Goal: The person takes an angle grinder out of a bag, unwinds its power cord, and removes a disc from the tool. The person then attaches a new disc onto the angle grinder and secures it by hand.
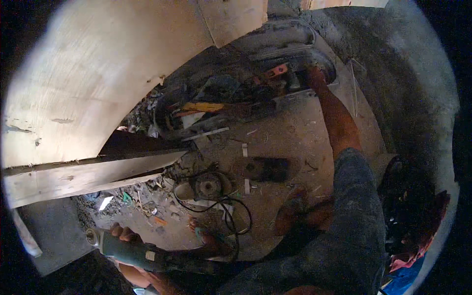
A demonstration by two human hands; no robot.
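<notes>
- While the left hand (pixel 126 235) wraps its fingers round a green power tool (pixel 130 251), lower left, black cord (pixel 236 241) loops on floor
- Dark rectangular item (pixel 273 169) mid-floor
- Right hand (pixel 316 76) inside open tool case (pixel 280 43); can't tell grip

Right hand (pixel 317 77) dim and indistinct inside the shadowed case (pixel 290 45)

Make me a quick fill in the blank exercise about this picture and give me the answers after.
1. The left hand holds a grey-green power tool near the picture's lower ____ corner.
2. The right hand reaches into a dark open case, where the orange item lies to the ____ of the yellow item.
3. The looped cable is coloured ____.

Missing words: left; right; black.
</notes>
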